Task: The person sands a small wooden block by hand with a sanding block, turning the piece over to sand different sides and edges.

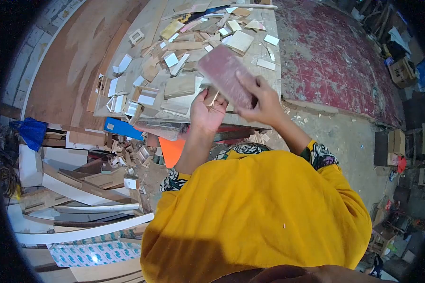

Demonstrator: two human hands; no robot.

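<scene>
My right hand (263, 100) grips a flat rectangular sanding block (223, 70) with a dusty reddish-brown face, tilted over the workbench's front edge. Beneath its lower left side, my left hand (207, 114) is palm up with curled fingers around a small thin wooden piece (214, 98), partly hidden by the block. Just left of that hand, a flat wooden block (179, 87) lies on the workbench (151, 42). Small white-faced wooden pieces (171, 59) and offcuts are scattered behind both hands.
Small frame-like wooden assemblies (146, 96) stand at the bench's left front. Long boards and strips (85, 188) are piled on the lower left, near an orange sheet (169, 150). A dusty red tiled floor (326, 61) spreads to the right, with cardboard boxes (401, 71) beyond.
</scene>
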